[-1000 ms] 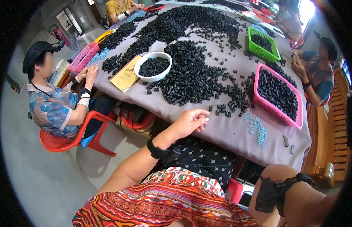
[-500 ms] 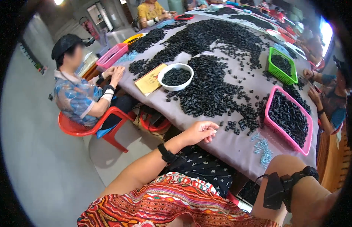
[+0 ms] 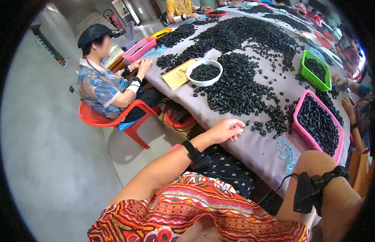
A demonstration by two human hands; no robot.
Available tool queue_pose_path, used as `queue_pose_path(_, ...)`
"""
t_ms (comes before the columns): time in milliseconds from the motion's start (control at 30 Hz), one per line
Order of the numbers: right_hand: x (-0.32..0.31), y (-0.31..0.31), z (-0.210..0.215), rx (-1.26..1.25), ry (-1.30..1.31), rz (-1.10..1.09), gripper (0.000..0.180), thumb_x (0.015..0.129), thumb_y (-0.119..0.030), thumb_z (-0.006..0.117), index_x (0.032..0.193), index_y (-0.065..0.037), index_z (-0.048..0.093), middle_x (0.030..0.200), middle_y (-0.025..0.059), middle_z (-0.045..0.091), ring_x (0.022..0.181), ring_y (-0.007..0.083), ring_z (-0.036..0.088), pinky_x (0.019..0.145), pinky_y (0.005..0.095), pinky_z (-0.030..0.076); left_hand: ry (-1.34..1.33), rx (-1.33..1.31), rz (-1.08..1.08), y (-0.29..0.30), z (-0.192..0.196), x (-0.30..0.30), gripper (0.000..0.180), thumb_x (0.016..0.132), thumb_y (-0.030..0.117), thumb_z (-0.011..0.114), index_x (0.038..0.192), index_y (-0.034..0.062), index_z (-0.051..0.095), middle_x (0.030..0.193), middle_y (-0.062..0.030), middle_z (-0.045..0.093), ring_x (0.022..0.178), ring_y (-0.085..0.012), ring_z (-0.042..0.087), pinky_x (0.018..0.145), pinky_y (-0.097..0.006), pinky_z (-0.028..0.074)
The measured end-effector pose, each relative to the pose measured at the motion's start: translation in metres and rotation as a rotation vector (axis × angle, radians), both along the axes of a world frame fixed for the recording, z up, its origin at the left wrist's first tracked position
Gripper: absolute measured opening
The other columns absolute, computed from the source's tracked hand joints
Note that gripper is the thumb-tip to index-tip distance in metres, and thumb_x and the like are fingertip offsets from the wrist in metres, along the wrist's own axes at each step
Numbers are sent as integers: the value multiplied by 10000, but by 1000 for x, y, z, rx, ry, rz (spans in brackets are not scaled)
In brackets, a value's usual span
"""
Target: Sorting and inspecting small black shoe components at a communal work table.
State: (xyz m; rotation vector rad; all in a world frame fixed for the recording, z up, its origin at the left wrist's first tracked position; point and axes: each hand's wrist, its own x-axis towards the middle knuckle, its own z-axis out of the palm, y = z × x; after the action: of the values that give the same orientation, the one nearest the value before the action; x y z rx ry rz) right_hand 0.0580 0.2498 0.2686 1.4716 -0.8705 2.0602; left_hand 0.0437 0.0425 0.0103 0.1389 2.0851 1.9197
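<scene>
At the near edge of the counter (image 3: 254,151), your left hand (image 3: 227,131) is half-curled; whether its grip holds anything, I cannot tell. Your right hand is out of view. Just beyond your left lies a heap of black pieces (image 3: 232,90), probably placed for reach; farther right, a pink basket (image 3: 304,134) walls in more, likely against scattering.

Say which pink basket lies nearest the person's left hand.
The pink basket on the right, heaped with black pieces; the other pink basket, near the black-capped co-worker, sits farther from the left hand.
</scene>
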Motion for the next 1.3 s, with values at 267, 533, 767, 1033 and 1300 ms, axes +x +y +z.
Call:
queue_pose_path(267,9,-11,1,-59,24,44,322,943,-220,481,1044,71,574,857,154,601,663,195,518,593,275,425,14,22,-4,2,-6,-1,307,954,133,567,1231,1,561,945,-50,635,708,-95,608,622,-225,523)
queue_pose_path(533,15,-15,-1,-108,42,42,312,942,-215,481,1032,69,576,849,152,598,660,196,518,590,275,425,12,22,1,2,-5,0,304,942,151,593,1213,14,579,935,-35,636,698,-86,604,617,-221,521)
queue_pose_path(767,18,-13,-2,-154,58,36,304,941,-210,481,1021,66,578,842,151,596,656,197,518,588,274,425,-10,-3,12,3,-2,1,300,940,152,596,1210,23,586,912,-23,627,678,-74,594,605,-218,515)
queue_pose_path(1033,21,-16,-3,-212,74,34,294,939,-205,481,1008,64,580,834,149,593,653,198,518,586,273,425,16,13,16,4,-10,-1,300,937,156,603,1207,26,587,901,-23,621,667,-76,585,604,-219,510)
queue_pose_path(1300,24,-27,-8,-250,68,27,285,938,-200,481,996,61,582,826,147,590,649,199,518,583,272,425,31,18,-4,1,-8,-1,308,936,173,614,1203,23,584,912,-27,622,676,-83,592,613,-227,516)
